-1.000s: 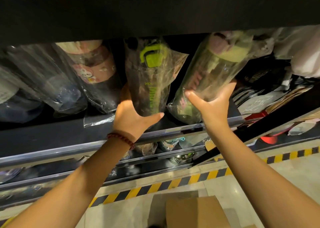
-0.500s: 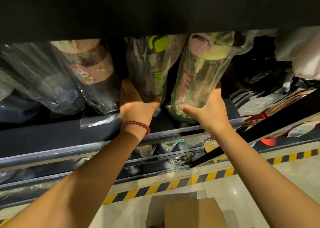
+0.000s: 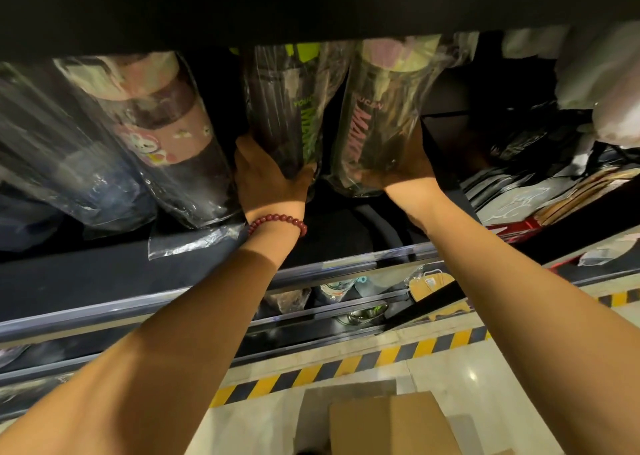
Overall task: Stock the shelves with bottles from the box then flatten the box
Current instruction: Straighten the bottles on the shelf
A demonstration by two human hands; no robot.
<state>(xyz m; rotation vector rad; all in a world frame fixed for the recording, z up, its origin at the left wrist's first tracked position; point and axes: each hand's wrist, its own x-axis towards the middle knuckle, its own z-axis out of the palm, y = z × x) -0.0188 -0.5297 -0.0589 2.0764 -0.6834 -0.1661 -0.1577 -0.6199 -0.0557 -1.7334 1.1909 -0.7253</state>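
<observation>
Head view: two bagged bottles stand side by side on the black shelf (image 3: 86,274). The left hand (image 3: 268,181) grips the base of the green-lettered bottle (image 3: 291,108); the right hand (image 3: 405,167) grips the base of the pink-lettered bottle (image 3: 377,108). Both bottles sit upright in clear plastic sleeves (contents not discernible). A pink rabbit-print bottle (image 3: 162,132) stands just left of them. Below, the cardboard box (image 3: 391,423) rests on the pale floor (image 3: 485,368), near a yellow-black hazard stripe (image 3: 346,364).
</observation>
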